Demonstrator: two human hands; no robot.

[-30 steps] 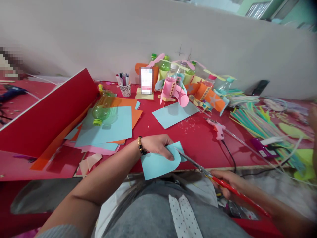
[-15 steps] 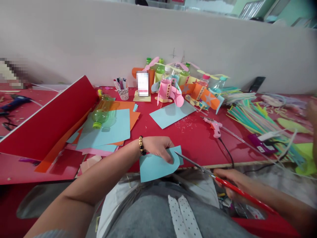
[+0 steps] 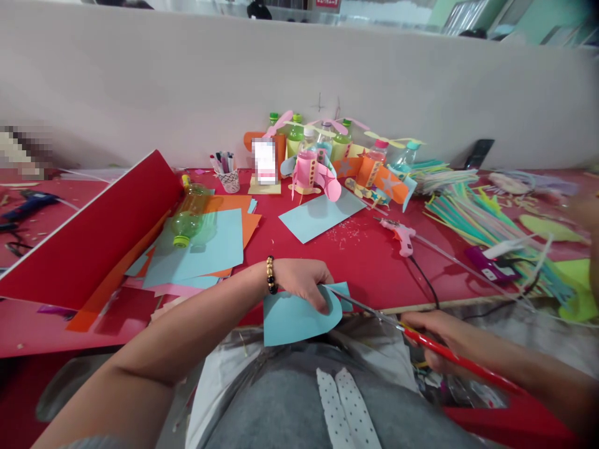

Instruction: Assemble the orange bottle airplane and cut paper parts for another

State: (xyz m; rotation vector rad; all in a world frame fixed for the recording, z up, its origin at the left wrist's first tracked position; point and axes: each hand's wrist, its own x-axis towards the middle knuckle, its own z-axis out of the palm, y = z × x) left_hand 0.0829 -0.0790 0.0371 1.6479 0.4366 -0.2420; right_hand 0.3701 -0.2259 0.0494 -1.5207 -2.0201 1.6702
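Observation:
My left hand (image 3: 304, 279), with a beaded bracelet at its wrist, pinches a light blue sheet of paper (image 3: 294, 321) just past the table's front edge. The sheet has a rounded cut edge on its right side, and a strip of it stands partly apart near the blades. In my right hand (image 3: 433, 337) is a pair of scissors (image 3: 374, 313) with red handles. Their blades point left and lie at the paper's upper right edge, close to my left thumb. My right fingers are wrapped around the handles and partly hidden.
A pink glue gun (image 3: 400, 237) with a cord lies ahead on the right. Bottle planes (image 3: 309, 168) stand at the back beside a pen cup (image 3: 229, 179). A green bottle (image 3: 187, 218) lies on stacked paper by a red board (image 3: 98, 231). Pipe cleaners (image 3: 482, 224) spread at right.
The scissor blades have moved further along the paper's upper right edge, and the cut strip stands out more. The whole view has shifted slightly.

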